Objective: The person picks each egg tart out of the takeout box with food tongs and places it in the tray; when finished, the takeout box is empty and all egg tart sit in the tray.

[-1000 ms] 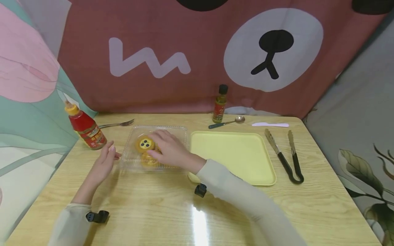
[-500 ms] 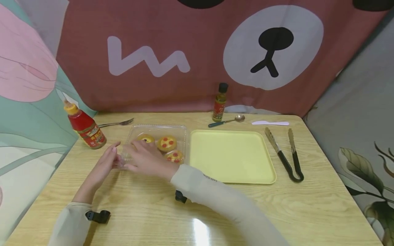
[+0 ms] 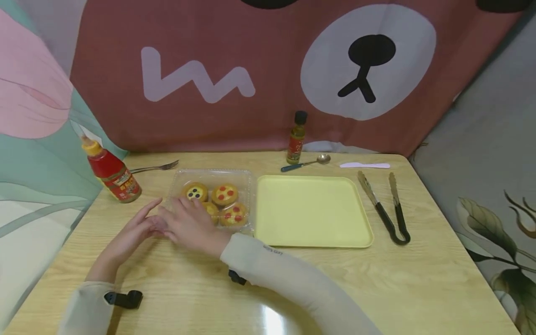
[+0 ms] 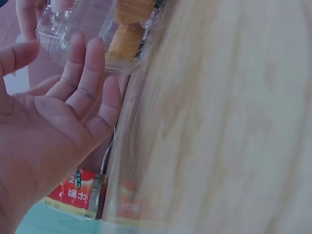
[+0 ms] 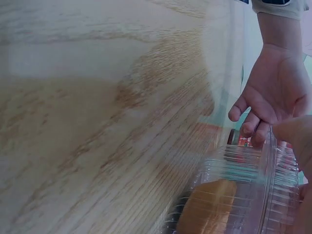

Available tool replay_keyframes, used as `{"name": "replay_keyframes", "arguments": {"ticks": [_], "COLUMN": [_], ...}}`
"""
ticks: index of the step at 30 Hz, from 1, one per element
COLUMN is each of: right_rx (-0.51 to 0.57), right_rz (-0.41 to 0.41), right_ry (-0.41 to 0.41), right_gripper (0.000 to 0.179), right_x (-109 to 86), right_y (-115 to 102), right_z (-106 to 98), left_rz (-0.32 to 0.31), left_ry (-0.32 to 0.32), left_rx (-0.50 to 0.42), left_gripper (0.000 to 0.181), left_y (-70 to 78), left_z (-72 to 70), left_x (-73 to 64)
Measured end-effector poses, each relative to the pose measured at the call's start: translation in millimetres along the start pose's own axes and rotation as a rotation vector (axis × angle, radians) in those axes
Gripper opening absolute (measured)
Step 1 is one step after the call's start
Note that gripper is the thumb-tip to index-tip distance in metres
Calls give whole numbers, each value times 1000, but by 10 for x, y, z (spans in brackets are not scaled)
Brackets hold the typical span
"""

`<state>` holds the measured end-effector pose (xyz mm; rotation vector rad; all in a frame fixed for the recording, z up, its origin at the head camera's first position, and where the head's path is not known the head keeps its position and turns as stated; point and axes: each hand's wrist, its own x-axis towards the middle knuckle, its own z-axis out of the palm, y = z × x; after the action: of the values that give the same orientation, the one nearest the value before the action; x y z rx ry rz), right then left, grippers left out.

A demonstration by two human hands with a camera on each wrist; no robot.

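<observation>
Head view: right hand (image 3: 190, 228) just slid from the middle of the clear box (image 3: 245, 186), towards the worktop's (image 3: 180, 288) back left corner, to its left end beside the left hand (image 3: 138, 230). All four mini pizzas (image 3: 224, 195) show now.

Left wrist: left fingers loose, gripping nothing.

Right wrist: thumb (image 5: 292, 130) by the rim (image 5: 267, 185), can't tell if pinching. Seems the work's at that edge, pizzas still boxed.

The left side is filled by a wood-grained table (image 5: 97, 122); at lower right, a clear ribbed container (image 5: 253, 195) is seen, with a golden-brown pastry (image 5: 207, 207) enclosed; the container's rim is touched by the right hand (image 5: 298, 146), partly cut off at the edge; beyond it, the left hand (image 5: 278, 87) is held palm showing, fingers bent, below a pale sleeve (image 5: 282, 9).
</observation>
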<state>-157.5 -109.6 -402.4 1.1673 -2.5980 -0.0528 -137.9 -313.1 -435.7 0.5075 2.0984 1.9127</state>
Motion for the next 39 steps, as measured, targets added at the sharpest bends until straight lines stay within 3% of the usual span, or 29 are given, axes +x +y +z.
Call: {"name": "replay_keyframes", "arguments": {"ticks": [8, 10, 18, 23, 30, 36, 39], "right_rx": [-52, -72, -69, -105, -120, -70, -71], "right_rz": [-18, -17, -26, -24, -2, -25, -41], "right_ry": [35, 38, 36, 104, 214, 318, 320], "right_gripper": [49, 49, 52, 52, 48, 31, 27], "right_x": [21, 14, 31, 15, -20, -15, -16], "right_y": [5, 6, -12, -23, -41, -42, -47], "right_z": [7, 0, 22, 44, 68, 120, 138], "left_rz": [114, 119, -9, -7, -61, -41, -32], "left_ry": [-227, -257, -162, -183, -176, -181, -183], "left_rx": [-186, -207, -81, -111, -162, -210, -249], "left_gripper": [76, 76, 80, 80, 78, 73, 71], "left_y": [-69, -79, -84, -83, -86, -104, -99], "left_z": [-112, -131, -135, -140, -137, -138, -133], "left_x": [36, 53, 4, 18, 14, -5, -3]}}
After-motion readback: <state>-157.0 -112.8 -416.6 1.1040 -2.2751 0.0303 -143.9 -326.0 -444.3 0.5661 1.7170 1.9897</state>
